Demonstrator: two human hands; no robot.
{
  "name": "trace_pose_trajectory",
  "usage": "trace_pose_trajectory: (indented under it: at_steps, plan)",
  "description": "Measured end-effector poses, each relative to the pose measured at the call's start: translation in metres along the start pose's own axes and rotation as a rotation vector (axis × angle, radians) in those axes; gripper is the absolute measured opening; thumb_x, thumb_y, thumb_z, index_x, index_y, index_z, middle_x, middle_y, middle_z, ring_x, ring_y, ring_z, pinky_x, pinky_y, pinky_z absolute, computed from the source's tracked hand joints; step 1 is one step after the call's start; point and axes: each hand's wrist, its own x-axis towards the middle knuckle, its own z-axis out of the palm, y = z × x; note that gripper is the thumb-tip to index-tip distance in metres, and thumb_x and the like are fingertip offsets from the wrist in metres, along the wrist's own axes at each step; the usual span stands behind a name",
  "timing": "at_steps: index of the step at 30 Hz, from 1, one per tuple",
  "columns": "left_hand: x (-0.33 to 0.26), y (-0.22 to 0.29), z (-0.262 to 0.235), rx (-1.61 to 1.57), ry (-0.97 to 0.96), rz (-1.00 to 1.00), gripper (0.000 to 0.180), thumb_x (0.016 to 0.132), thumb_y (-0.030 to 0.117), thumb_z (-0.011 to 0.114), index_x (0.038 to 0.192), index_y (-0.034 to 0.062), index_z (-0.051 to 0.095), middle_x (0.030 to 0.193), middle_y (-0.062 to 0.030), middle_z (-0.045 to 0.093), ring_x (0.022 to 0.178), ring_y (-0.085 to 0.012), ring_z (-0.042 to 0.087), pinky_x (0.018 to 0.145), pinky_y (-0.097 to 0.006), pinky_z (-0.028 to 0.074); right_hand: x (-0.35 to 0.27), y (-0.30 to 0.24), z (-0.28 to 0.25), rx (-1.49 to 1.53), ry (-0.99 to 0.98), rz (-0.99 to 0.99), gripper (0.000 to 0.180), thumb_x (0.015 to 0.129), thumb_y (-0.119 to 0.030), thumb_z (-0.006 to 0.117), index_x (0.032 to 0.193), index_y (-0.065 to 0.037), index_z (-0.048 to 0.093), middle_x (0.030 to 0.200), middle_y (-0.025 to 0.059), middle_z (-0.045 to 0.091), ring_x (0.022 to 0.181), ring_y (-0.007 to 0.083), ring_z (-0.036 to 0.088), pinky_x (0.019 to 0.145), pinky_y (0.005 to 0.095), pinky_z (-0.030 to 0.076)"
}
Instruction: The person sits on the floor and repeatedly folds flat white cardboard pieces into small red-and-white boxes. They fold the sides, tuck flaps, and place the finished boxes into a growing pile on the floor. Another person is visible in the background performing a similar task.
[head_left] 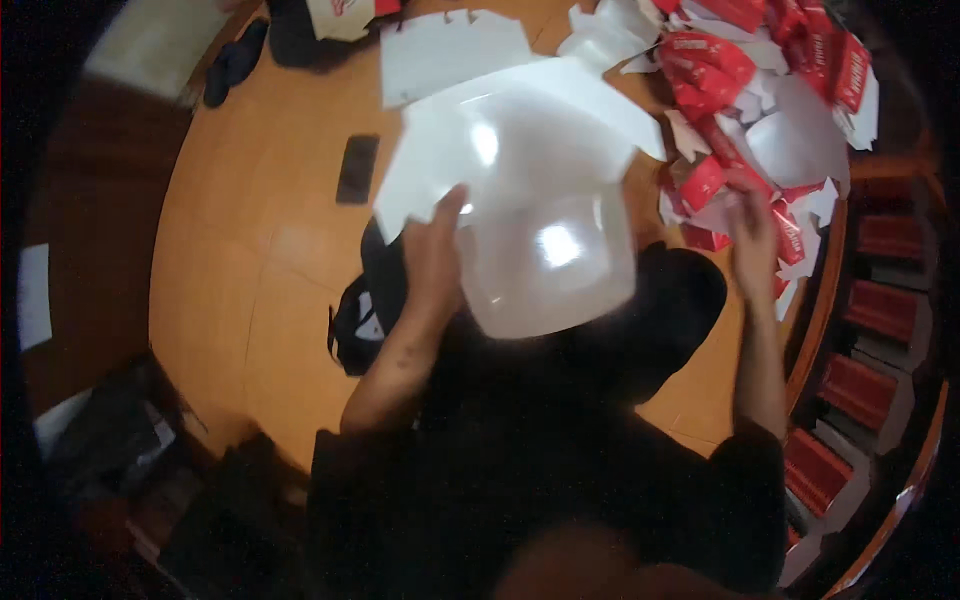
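Observation:
A large glossy white sheet (530,130) with angular flaps lies over my lap, its near part (555,270) rounded, squarish and somewhat see-through. I cannot tell whether it is card or plastic, nor whether this is one piece or two. My left hand (435,245) grips its left edge, thumb on top and the other fingers mostly hidden. Off to the right, my right hand (752,225) is at a heap of red and white card pieces (705,75). Motion smears its fingers, so whether they hold a piece cannot be made out.
A dark phone (357,169) lies on the tan tiled floor (240,260). Another flat white piece (455,55) lies beyond the sheet. Along the right side stands a rack with stacked red items (860,390). A black item with a white patch (362,325) rests by my left forearm.

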Motion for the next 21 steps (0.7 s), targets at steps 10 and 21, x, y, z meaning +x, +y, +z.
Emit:
trace_pose_trajectory:
  at_steps: [10,21]
  plan:
    - [-0.055,-0.040,-0.020,0.161,-0.159,-0.249,0.042,0.090,0.018,0.062,0.125,-0.0033,0.053,0.110,-0.0120,0.063,0.097,-0.0211,0.061,0.086,-0.034,0.049,-0.143,-0.007,0.112,0.912,-0.154,0.709,0.033,0.096,-0.027,0.061,0.112,0.002,0.062,0.104,0.0077,0.066,0.095,0.0141,0.061,0.083,0.0297,0.048]
    - [-0.083,-0.075,-0.019,0.289,-0.017,-0.126,0.027,0.086,0.017,0.063,0.104,-0.0027,0.062,0.097,-0.0083,0.067,0.083,-0.0179,0.061,0.078,-0.032,0.049,-0.175,-0.010,0.125,0.869,0.109,0.809,0.033,0.090,-0.016,0.066,0.118,0.000,0.057,0.105,0.0090,0.063,0.095,0.0179,0.060,0.086,0.0338,0.046]
